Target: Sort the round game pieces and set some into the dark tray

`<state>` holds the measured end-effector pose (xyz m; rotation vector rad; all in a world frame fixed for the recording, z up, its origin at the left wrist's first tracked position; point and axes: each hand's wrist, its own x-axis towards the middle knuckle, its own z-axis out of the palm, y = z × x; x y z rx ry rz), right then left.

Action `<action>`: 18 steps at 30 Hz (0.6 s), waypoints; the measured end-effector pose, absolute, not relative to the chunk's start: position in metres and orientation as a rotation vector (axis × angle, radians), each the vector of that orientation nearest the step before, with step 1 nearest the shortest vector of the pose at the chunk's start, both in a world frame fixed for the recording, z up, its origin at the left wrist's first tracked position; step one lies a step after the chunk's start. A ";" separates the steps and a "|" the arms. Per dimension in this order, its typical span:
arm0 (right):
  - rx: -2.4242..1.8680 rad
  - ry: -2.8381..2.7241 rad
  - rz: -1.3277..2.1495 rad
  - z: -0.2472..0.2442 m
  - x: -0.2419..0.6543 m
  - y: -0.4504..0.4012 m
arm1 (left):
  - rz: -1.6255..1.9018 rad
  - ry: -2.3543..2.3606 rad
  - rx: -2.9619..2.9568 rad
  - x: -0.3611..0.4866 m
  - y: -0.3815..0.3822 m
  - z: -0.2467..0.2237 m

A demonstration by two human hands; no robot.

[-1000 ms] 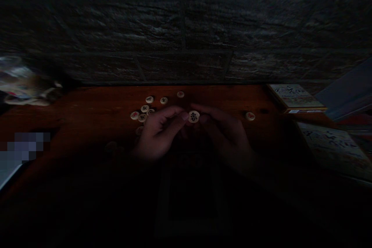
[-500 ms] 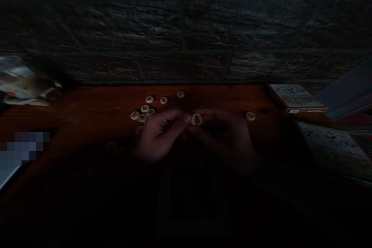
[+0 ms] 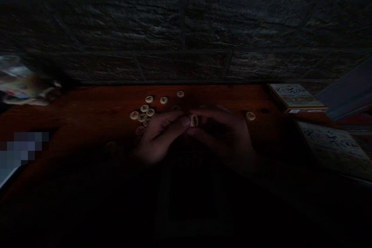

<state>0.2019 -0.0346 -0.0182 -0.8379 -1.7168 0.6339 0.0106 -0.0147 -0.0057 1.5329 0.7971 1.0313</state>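
Between my two hands is a round Chinese chess piece [image 3: 194,120] with a black character, its face turned partly to the side. My left hand [image 3: 159,135] pinches it with thumb and finger from the left. My right hand [image 3: 226,131] closes on it from the right with thumb and fingertips. Several more chess pieces [image 3: 142,117], with black or red characters, lie on the wooden table [image 3: 95,104] just left of my left hand. One red-marked piece [image 3: 250,116] lies right of my right hand. Deep shadow hides my wrists and the table below them.
A stone-block wall [image 3: 180,27] rises behind the table. At the right are two boxes or books with writing, one farther back [image 3: 296,96] and one nearer [image 3: 334,149]. A transparent bag or wrapped item [image 3: 23,85] stands at the far left, with a pixelated object [image 3: 20,153] nearer me.
The held chess piece has turned from facing me to a more sideways angle and shifted slightly left. My hands stay in nearly the same place.
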 end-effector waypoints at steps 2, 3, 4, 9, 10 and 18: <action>-0.823 -1.727 0.622 -0.017 0.201 -0.035 | 1.029 0.788 1.541 0.010 -0.014 -0.006; -0.824 -1.727 0.626 -0.017 0.201 -0.035 | 1.030 0.782 1.548 0.010 -0.014 -0.007; -0.824 -1.725 0.634 -0.016 0.201 -0.035 | 1.035 0.774 1.559 0.010 -0.013 -0.007; -0.827 -1.677 0.701 -0.017 0.199 -0.036 | 1.061 0.770 1.610 0.011 -0.012 -0.007; -0.827 -1.674 0.705 -0.017 0.199 -0.036 | 1.062 0.767 1.614 0.011 -0.012 -0.007; -0.788 -1.686 0.714 -0.018 0.200 -0.036 | 1.054 0.724 1.639 0.011 -0.013 -0.007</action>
